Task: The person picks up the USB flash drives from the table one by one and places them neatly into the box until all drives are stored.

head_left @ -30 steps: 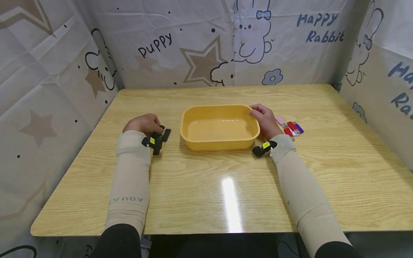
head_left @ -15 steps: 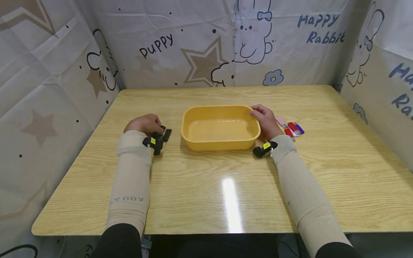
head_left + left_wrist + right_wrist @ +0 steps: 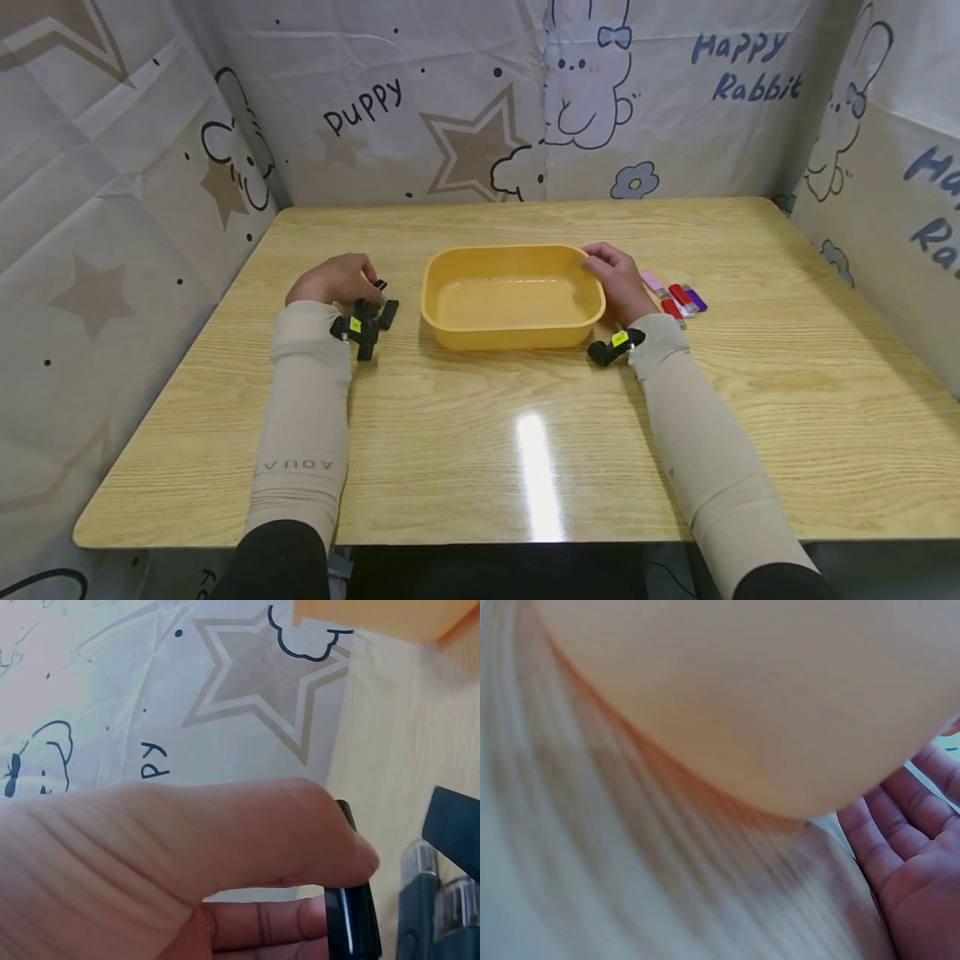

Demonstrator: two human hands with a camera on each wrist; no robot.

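Between thumb and fingers, my left hand [image 3: 333, 279] pinches a slim glossy black stick [image 3: 351, 922], which looks like a USB flash drive. More black sticks with clear-looking ends [image 3: 416, 900] lie beside it, partly behind the wrist camera mount [image 3: 363, 333] in the head view. A yellow plastic box [image 3: 513, 337], open at the top, stands in the middle of the table with a bare inside. My right hand [image 3: 618, 279] holds its far right corner, thumb over the rim and fingers along the outside. In the right wrist view these fingers [image 3: 911, 810] extend past the box wall.
Several similar small sticks in pink, red and purple [image 3: 678, 296] lie right of my right hand. The wooden table [image 3: 450, 450] meets a printed cloth wall [image 3: 337, 158] at its back and sides.
My left hand has moved slightly up and away from the other black sticks, bringing a black stick with it. The right hand and the yellow box stay in place.
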